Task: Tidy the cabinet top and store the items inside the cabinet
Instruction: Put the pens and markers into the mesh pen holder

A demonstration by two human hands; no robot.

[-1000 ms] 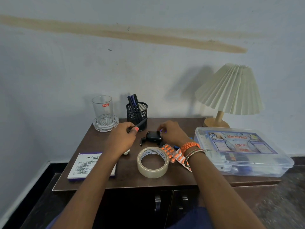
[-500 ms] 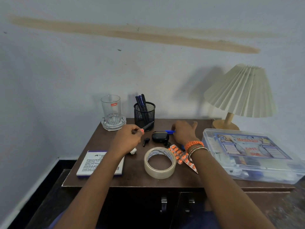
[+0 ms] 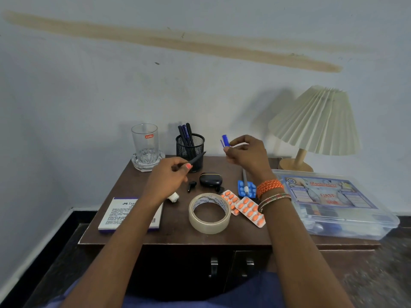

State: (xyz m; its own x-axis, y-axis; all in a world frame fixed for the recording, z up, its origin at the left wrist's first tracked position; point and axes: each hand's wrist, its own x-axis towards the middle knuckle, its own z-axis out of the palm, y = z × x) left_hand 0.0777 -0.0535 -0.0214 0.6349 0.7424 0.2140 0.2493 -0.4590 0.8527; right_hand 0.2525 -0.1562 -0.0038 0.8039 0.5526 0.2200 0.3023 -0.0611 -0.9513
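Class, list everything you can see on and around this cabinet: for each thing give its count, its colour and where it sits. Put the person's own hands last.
glass: 1, clear, back left, on a glass coaster
pen holder: 1, black mesh, back centre, dark pens inside
earbud case: 1, black, centre
loose earbud: 1, black, left of the case
tape roll: 1, clear, front centre
orange pill strips: 2, right of the tape
blue pill strip: 1, behind the orange ones, a pen lying across it
box: 1, white and purple, front left
first aid box: 1, clear plastic, right
lamp: 1, cream shade, back right
left hand: holds a black pen
right hand: pinches a blue pen cap
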